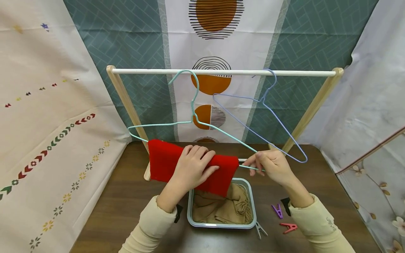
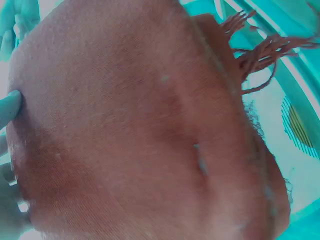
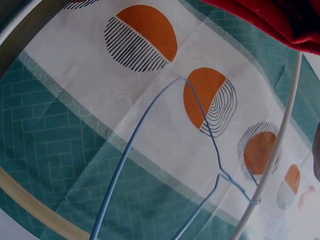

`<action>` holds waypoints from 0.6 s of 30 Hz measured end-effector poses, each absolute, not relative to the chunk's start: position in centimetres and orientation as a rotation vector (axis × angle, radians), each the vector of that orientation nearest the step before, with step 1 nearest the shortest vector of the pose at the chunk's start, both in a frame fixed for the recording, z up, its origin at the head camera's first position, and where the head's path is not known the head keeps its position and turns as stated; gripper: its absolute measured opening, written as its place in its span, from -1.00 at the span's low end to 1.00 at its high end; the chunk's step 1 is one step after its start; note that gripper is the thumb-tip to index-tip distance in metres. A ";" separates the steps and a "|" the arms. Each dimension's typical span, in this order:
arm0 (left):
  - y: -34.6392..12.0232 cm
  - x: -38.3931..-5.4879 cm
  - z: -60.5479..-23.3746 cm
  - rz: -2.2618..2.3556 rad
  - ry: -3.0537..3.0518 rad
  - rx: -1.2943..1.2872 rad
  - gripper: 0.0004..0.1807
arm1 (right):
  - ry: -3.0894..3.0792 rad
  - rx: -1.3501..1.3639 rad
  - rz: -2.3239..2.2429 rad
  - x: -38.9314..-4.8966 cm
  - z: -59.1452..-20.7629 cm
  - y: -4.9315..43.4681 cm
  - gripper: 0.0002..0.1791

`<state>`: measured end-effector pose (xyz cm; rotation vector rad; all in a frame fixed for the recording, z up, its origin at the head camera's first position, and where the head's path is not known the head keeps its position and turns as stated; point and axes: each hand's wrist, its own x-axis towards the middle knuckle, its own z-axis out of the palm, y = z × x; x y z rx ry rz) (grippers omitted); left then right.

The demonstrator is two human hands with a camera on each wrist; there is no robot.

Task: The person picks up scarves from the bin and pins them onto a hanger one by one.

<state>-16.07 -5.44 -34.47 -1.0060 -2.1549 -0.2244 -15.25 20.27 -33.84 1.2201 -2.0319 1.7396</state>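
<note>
A mint-green clothes hanger point(image 1: 221, 130) is tilted in front of the white rail, its hook overlapping the rail in the head view. Over its lower bar hangs a folded red cloth point(image 1: 164, 160), which fills much of the left wrist view as a brownish sheet point(image 2: 125, 100). My left hand point(image 1: 193, 168) grips the cloth near its middle, fingers over the top fold and thumb in front. With thumb and fingers, my right hand point(image 1: 272, 165) pinches the hanger's right end, just beyond the cloth. Part of the red cloth point(image 3: 285, 25) shows in the right wrist view.
A blue hanger point(image 1: 286, 130) hangs from the white rail point(image 1: 145, 71) at right. Below the red cloth, a grey tub point(image 1: 221, 226) holds tan fringed cloth point(image 1: 218, 209). Purple point(image 1: 277, 211), red point(image 1: 288, 227) and grey point(image 1: 261, 230) clothespins lie right of the tub.
</note>
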 end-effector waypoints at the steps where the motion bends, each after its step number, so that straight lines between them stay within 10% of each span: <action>1: -5.5 -16.1 -34.7 -0.260 -2.152 -1.009 -0.62 | -2.034 1.208 1.734 -15.3 -33.9 20.3 -0.54; 18: -13.9 -16.9 -37.1 -0.747 -1.945 -0.413 -0.48 | -1.990 1.253 1.719 -15.5 -33.5 20.9 -0.51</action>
